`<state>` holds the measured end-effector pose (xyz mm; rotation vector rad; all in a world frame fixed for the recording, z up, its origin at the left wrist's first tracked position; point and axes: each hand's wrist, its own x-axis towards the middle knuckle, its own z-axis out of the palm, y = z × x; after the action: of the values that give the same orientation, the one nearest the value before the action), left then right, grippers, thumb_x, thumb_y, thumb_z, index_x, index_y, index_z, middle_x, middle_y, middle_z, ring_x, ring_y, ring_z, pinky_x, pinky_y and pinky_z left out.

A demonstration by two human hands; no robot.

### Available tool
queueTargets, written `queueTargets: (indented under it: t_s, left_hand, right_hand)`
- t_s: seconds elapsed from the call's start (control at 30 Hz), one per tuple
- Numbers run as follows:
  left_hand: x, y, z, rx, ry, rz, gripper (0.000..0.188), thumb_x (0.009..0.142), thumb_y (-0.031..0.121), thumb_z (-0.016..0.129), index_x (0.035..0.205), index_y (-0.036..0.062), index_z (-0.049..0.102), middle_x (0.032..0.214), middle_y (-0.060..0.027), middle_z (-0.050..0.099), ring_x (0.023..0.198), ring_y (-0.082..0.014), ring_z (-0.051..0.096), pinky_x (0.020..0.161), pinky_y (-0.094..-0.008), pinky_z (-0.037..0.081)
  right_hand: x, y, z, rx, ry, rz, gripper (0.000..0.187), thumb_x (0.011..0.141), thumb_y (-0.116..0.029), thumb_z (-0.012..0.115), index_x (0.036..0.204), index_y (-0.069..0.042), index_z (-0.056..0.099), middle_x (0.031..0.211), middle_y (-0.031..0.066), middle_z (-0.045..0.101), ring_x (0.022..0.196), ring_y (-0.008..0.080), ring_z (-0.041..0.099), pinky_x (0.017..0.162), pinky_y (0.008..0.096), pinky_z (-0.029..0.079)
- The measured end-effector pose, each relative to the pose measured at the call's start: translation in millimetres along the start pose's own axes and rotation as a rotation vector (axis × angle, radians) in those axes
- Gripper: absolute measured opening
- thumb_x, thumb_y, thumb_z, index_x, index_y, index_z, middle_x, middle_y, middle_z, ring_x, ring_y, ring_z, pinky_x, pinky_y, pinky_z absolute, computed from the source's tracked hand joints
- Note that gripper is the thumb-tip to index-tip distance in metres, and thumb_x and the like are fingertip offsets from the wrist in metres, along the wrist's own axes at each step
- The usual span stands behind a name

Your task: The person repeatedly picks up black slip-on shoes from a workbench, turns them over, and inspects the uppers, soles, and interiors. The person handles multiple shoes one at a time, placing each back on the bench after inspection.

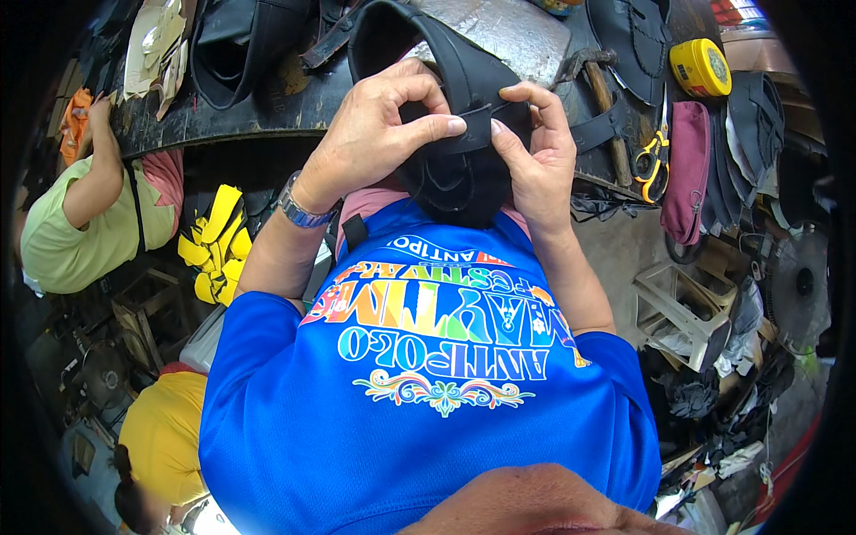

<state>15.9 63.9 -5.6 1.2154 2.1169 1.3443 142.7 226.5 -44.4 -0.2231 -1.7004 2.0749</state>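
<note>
Both hands work on a black leather shoe upper, held over the table's near edge with its lower part hanging close to my body. My left hand pinches a black strap-like flap of it between thumb and fingers. Across from it, my right hand grips the other side of the same flap, thumb toward me and index finger on the far side. The two thumbs are a short gap apart. What the curled fingers behind the leather touch is partly hidden.
On the dark table are another black upper, a metal slab, a hammer, scissors, a yellow tub and a maroon pouch. A stool stands right. Two people are at left.
</note>
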Motion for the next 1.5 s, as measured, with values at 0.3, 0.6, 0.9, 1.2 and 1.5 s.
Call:
queueTargets:
  t_s: [0.3,0.6,0.9,1.2,1.5]
  left_hand:
    - [-1.3,2.4,4.3,0.014,0.077,0.001,0.021,0.08,0.02,0.08,0.077,0.0031,0.067,0.088,-0.0081,0.062,0.08,-0.0194,0.063,0.066,-0.0299,0.047]
    - [-0.2,6.2,1.3,0.028,0.019,-0.036,0.02,0.082,0.017,0.078,0.076,0.0028,0.065,0.091,-0.008,0.061,0.087,-0.0188,0.061,0.08,-0.0308,0.046]
    - [3.9,7.3,-4.2,0.029,-0.058,-0.048,0.021,0.081,0.017,0.079,0.077,0.0019,0.065,0.095,-0.008,0.063,0.092,-0.0189,0.061,0.083,-0.031,0.046]
    - [8.7,6.9,-7.1,-0.002,-0.106,0.013,0.023,0.08,0.018,0.08,0.077,0.0008,0.065,0.098,-0.0125,0.066,0.093,-0.0251,0.064,0.084,-0.035,0.049]
    - [10.4,7.3,-6.7,0.047,-0.104,0.011,0.024,0.079,0.019,0.081,0.075,0.0005,0.066,0.097,-0.0133,0.067,0.091,-0.0255,0.064,0.081,-0.036,0.05]
  right_hand:
    - [-2.5,4.0,0.8,0.033,0.055,-0.001,0.027,0.09,0.001,0.065,0.115,-0.001,0.057,0.111,0.004,0.059,0.105,0.0111,0.055,0.096,0.0255,0.042]
    - [-2.6,6.2,5.9,0.071,0.106,0.025,0.024,0.089,-0.002,0.071,0.11,-0.003,0.059,0.108,0.0027,0.06,0.104,0.0103,0.055,0.095,0.0251,0.042]
    - [-5.2,7.7,4.7,0.105,0.106,0.032,0.025,0.087,-0.001,0.071,0.111,-0.002,0.061,0.109,0.0025,0.061,0.105,0.0101,0.055,0.095,0.0253,0.042]
    - [-0.4,8.6,0.0,0.257,0.074,0.108,0.034,0.089,-0.001,0.07,0.121,-0.002,0.061,0.118,0.0059,0.061,0.113,0.0132,0.055,0.1,0.0273,0.041]
    - [3.9,5.4,5.9,0.326,0.109,0.111,0.038,0.085,0.001,0.073,0.122,-0.002,0.062,0.118,0.0059,0.062,0.111,0.0135,0.058,0.098,0.0267,0.045]
